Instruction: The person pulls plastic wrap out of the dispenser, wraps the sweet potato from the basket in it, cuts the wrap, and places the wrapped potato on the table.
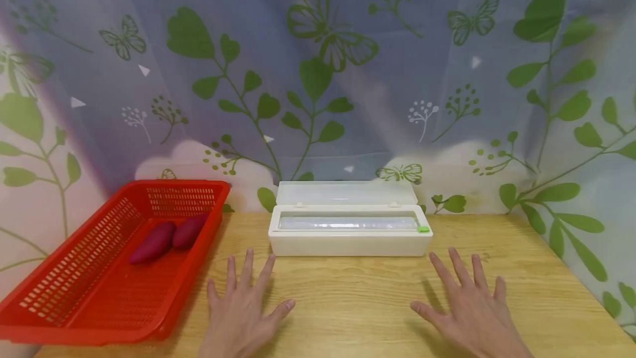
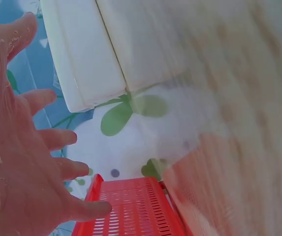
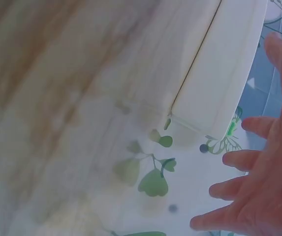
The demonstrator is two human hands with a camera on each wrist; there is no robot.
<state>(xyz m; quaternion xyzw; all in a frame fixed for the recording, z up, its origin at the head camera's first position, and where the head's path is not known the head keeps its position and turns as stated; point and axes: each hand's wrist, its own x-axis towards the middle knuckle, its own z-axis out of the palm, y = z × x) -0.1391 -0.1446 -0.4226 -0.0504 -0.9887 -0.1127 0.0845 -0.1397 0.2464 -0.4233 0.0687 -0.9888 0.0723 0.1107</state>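
Note:
My left hand (image 1: pixel 242 308) is spread with straight fingers above the table, between the red basket and the white box, holding nothing. The right hand (image 1: pixel 469 308) is spread the same way, in front of the box's right end. A white cling film dispenser (image 1: pixel 350 245) stands near the back of the table, its lid (image 1: pixel 348 193) raised. Inside lies a roll of clear film (image 1: pixel 348 223), and a green slider (image 1: pixel 423 229) sits at the right end. Two purple sweet potatoes, one in front (image 1: pixel 155 242) and one behind (image 1: pixel 190 231), lie in the red basket (image 1: pixel 174 297).
The wooden table (image 1: pixel 348 303) ends against a curtain (image 1: pixel 377 87) printed with leaves and butterflies, directly behind the dispenser. The basket's slotted walls rise along the table's left side. In the left wrist view, part of the red basket (image 2: pixel 131 201) shows beyond the fingers.

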